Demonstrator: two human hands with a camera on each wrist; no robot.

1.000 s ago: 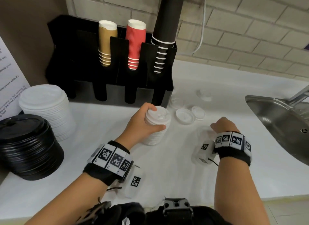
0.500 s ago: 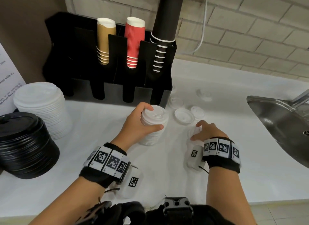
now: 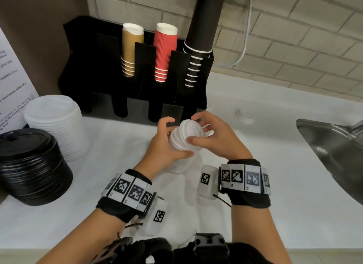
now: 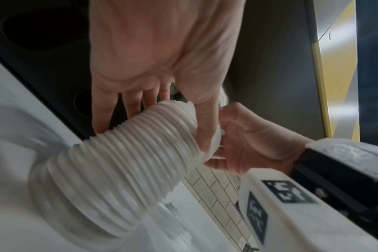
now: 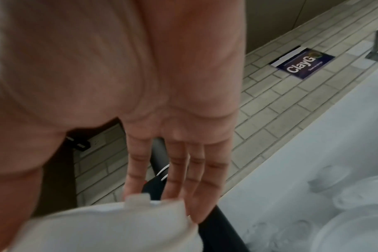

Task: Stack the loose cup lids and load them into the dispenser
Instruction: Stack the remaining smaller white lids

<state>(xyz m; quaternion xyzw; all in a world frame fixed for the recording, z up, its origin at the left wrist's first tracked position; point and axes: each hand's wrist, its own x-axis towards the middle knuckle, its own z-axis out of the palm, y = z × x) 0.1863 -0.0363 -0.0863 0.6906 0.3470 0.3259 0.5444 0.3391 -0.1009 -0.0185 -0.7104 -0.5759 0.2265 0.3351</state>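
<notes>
Head view: my left hand [image 3: 167, 145] curls round the stack of white lids [image 3: 182, 142] on the counter [image 3: 117, 145], at six o'clock of the black dispenser [image 3: 98, 67]. My right hand [image 3: 214, 138] pinches the top lid [image 3: 191, 129], thumb and fingers on its rim.

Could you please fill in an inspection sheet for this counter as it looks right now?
Surface: white counter.
Job's things: small lid stack held above the counter; loose lid behind it; black dispenser with three cup columns.
Clutter: big white lids, black lids.
Hands: left hand grips the stack; right hand sets a lid on top.
Cables: white cable on wall.
Surroundings: sink, brick wall.
</notes>
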